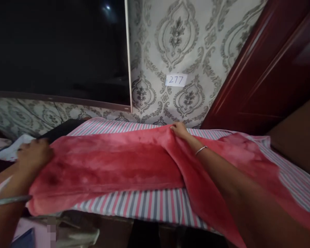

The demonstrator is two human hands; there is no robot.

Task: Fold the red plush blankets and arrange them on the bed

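A red plush blanket (124, 162) lies stretched across a striped cloth (150, 205) in pink, grey and white. Its left part forms a long flat strip, while the right part is bunched and drapes toward me under my forearm. My right hand (179, 130), a bracelet at its wrist, pinches the blanket's far edge near the middle, raising a fold there. My left hand (34, 155) is at the blanket's left end, smeared by motion. Whether its fingers grip the cloth cannot be made out.
A large dark television screen (59, 51) stands behind on the left. A paper marked 277 (176, 80) is on the patterned wall (155, 44). Dark red wooden panelling (263, 72) rises at right. A white sheet (14, 148) lies at far left.
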